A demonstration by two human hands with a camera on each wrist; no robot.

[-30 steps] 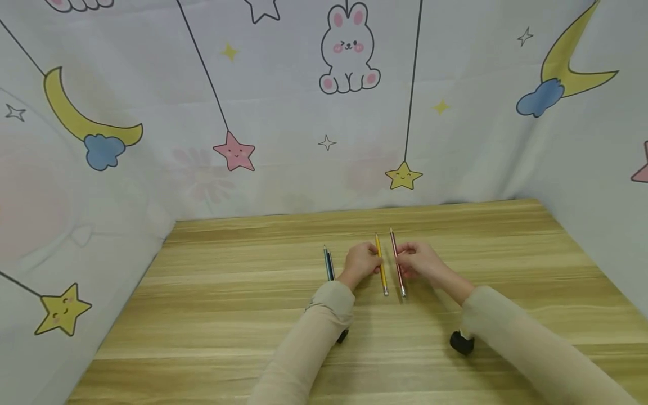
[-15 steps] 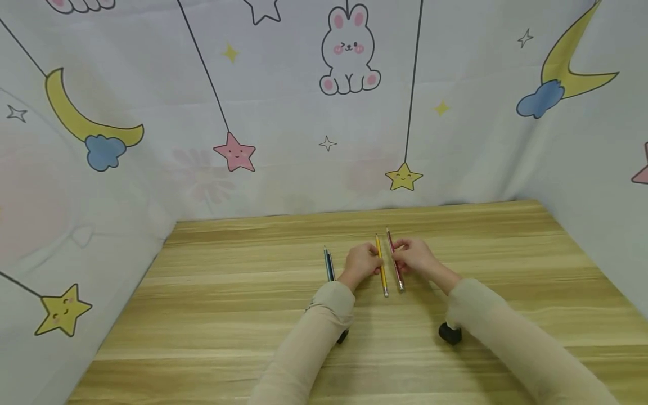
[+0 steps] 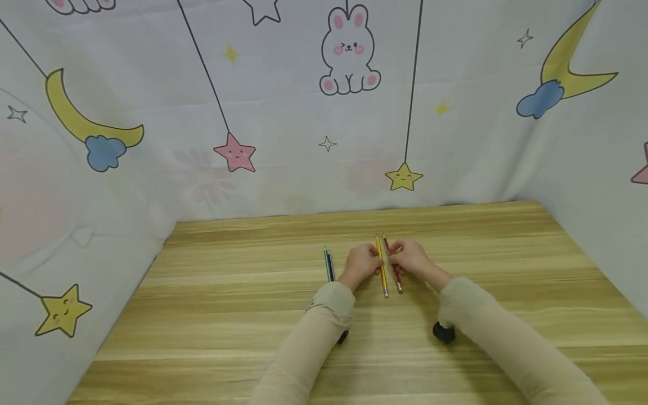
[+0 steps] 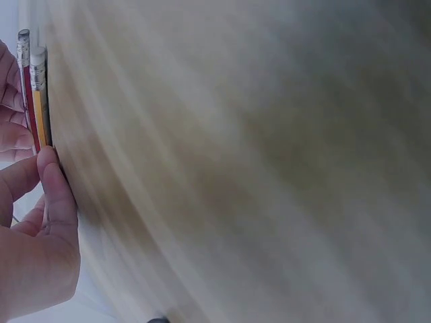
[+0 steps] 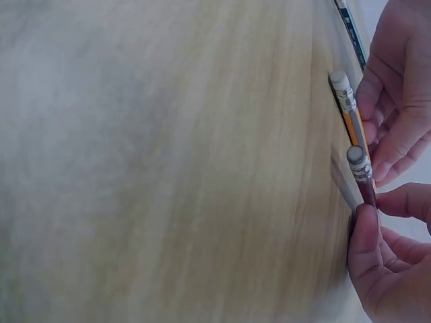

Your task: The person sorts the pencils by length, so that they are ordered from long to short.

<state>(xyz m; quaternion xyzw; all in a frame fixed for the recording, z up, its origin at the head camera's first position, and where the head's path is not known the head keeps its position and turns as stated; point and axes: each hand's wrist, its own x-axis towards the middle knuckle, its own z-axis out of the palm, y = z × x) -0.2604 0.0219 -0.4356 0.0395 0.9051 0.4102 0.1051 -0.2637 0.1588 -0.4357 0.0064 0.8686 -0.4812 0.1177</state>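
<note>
My left hand pinches a yellow pencil at mid-length; its white eraser end points toward me. Just to the right, my right hand grips a dark red pencil between thumb and fingers. The two pencils lean slightly toward each other at their far tips, with a narrow gap between them. In the right wrist view, the red pencil's eraser sits close beside the yellow pencil, which casts a dark edge on the table.
Left of my left hand, two dark pencils lie side by side on the wooden table, partly hidden by my sleeve. A white cloth with printed figures stands behind the table and along its sides.
My right hand has moved left with the red pencil, bringing it near the yellow one and swinging its far tip toward it. The left hand and yellow pencil have stayed in place.
</note>
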